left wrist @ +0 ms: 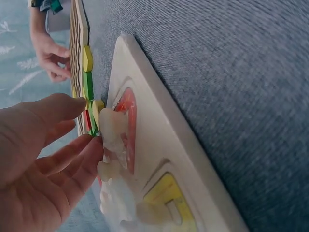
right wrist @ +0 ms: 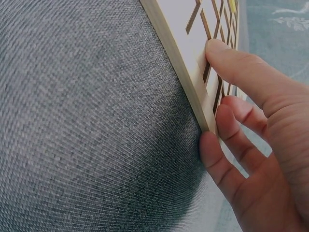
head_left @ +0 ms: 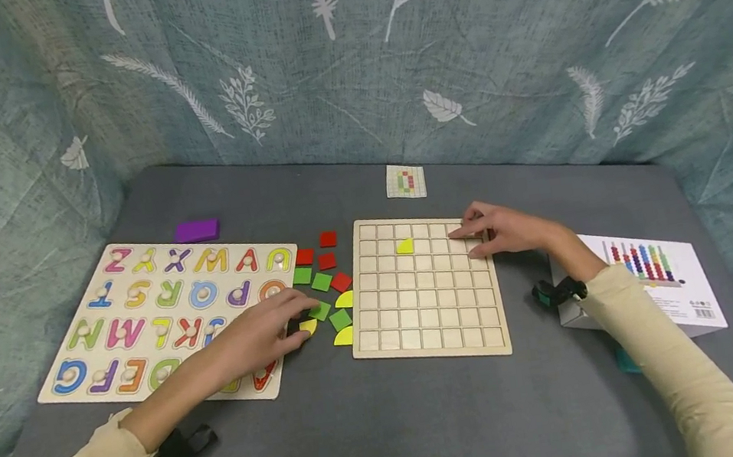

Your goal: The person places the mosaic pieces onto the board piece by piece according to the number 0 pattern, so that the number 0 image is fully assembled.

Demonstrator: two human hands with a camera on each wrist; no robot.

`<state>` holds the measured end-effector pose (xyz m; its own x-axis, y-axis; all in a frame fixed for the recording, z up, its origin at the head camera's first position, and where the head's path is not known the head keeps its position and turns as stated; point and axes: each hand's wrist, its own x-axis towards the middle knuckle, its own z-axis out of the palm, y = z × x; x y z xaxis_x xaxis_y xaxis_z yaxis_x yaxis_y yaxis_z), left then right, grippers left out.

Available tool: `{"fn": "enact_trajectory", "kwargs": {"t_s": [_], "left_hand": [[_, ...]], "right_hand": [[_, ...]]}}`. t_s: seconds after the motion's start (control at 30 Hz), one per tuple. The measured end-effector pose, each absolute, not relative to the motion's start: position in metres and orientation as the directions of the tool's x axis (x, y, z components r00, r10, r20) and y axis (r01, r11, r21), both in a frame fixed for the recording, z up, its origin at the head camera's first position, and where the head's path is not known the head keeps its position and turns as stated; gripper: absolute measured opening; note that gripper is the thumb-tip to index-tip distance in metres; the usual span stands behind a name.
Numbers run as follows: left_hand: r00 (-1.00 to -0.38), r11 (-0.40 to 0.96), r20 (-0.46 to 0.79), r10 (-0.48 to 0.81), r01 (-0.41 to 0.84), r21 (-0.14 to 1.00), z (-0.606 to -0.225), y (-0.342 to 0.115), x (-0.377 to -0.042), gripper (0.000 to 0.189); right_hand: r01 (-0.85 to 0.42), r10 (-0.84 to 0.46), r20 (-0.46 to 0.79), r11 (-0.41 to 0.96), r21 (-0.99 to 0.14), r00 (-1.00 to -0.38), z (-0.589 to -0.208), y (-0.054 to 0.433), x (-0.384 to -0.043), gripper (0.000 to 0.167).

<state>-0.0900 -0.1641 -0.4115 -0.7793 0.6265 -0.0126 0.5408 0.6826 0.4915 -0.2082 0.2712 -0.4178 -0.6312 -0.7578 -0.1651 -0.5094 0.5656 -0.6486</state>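
My left hand [head_left: 275, 325] reaches over the right edge of the wooden alphabet puzzle [head_left: 101, 352], thumb and fingers apart. Its fingertips are right at a green square tile [head_left: 320, 311], with a yellow rounded tile [head_left: 308, 327] by the thumb. My right hand [head_left: 502, 230] rests at the far right corner of a wooden grid board [head_left: 417, 295]. In the right wrist view, the thumb [right wrist: 219, 48] lies on the board's top while a finger touches its edge. One yellow quarter-round tile [head_left: 405, 246] sits in a grid square.
Red tiles [head_left: 328, 239], green tiles and yellow tiles lie loose between puzzle and board. A small pattern card [head_left: 405, 181] lies behind the board, and a purple block [head_left: 196, 231] behind the puzzle. At right, a white box [head_left: 684, 295] with an abacus picture stands under my forearm.
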Motion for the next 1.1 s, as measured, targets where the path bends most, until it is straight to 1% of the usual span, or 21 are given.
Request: {"fn": "enact_trajectory", "kwargs": {"t_s": [0.27, 0.6, 0.8, 1.1], "left_hand": [[-0.710, 0.622, 0.042, 0.703, 0.643, 0.447, -0.4109, -0.1660, -0.0867, 0.023], [-0.661, 0.609, 0.031, 0.750, 0.707, 0.361, -0.4091, -0.1673, -0.0872, 0.019], [-0.661, 0.605, 0.029, 0.749, 0.702, 0.377, -0.4089, -0.1651, -0.0868, 0.021], [-0.656, 0.606, 0.019, 0.755, 0.708, 0.361, -0.4071, -0.1645, -0.0887, 0.020]], "right_hand": [[-0.484, -0.743, -0.190, 0.584, -0.652, -0.642, -0.4157, 0.2709, -0.2080, 0.046], [-0.508, -0.760, -0.166, 0.562, -0.653, -0.628, -0.4174, 0.2715, -0.2088, 0.045], [-0.516, -0.763, -0.157, 0.557, -0.651, -0.627, -0.4173, 0.2726, -0.2089, 0.045], [-0.512, -0.765, -0.161, 0.555, -0.655, -0.623, -0.4170, 0.2723, -0.2100, 0.045]]}}
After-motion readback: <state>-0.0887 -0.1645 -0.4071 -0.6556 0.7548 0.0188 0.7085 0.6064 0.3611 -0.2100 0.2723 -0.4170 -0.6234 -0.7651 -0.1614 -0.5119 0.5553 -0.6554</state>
